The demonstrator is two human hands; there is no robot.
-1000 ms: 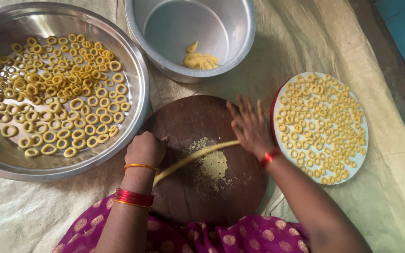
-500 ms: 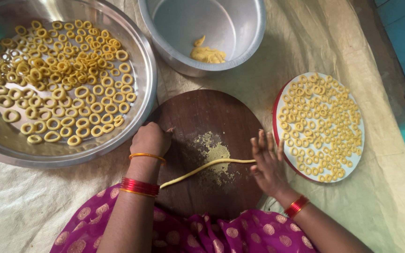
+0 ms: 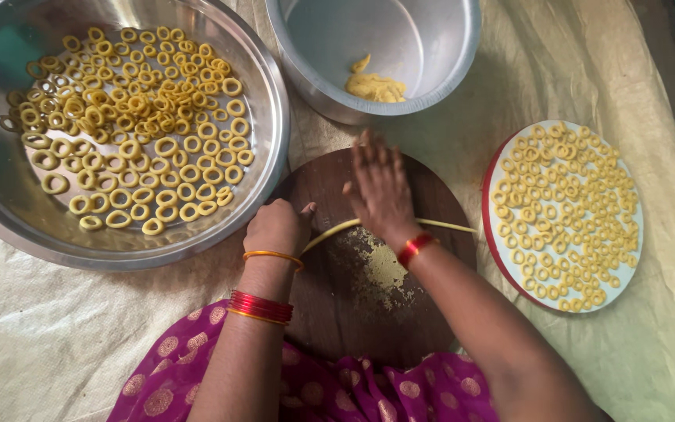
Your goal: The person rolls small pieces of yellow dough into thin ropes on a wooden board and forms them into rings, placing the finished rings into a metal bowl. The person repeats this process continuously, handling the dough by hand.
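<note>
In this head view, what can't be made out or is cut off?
- Right hand: motion-blurred; finger positions unclear.
- Dough rope: its middle is hidden under that hand.
- Left hand: closed, fingertips hidden by its own back.
- Large steel bowl: cut off by the top and left edges.
- Steel pot: far rim cut off at the top edge.

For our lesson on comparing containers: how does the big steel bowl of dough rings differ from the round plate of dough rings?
The steel bowl is bare shiny metal with deep sloping sides; the plate is flat and white with a red rim. The bowl lies left of the wooden board, the plate right of it. The bowl's rings look larger and more loosely scattered; the plate's rings look smaller and closer packed. Both hold yellow dough rings.
</note>
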